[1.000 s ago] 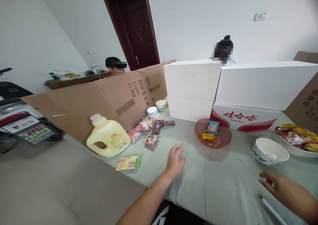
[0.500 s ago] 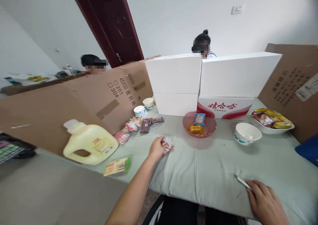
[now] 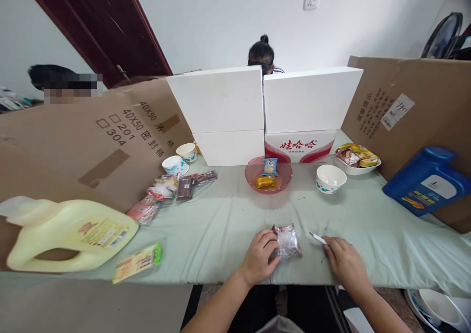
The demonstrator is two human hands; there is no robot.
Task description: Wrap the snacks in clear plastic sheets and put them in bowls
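My left hand (image 3: pixel 260 255) is closed on the left edge of a small snack packet (image 3: pixel 287 241), clear plastic with reddish-brown contents, lying near the table's front edge. To its right, my right hand (image 3: pixel 346 259) grips a slim white-handled tool with a thin metal tip (image 3: pixel 318 238). The tip points left toward the packet, a short gap away from it. Whether the tool is a small knife I cannot tell. Beyond both hands stands a pink glass bowl (image 3: pixel 250 180) holding a blue packet (image 3: pixel 270 166) and a yellow-wrapped item (image 3: pixel 265 182).
A white bowl (image 3: pixel 331 179) and a snack-filled dish (image 3: pixel 357 170) stand back right, near a blue bottle (image 3: pixel 429 181). At left lie a yellow jug (image 3: pixel 79 232), a green-edged packet (image 3: pixel 137 263) and several wrapped snacks (image 3: pixel 184 188). White boxes (image 3: pixel 224 102) and cardboard wall the table.
My left hand has brought the packet toward the front edge and the right hand. The right hand keeps the white tool, now closer to the packet. The view has turned right.
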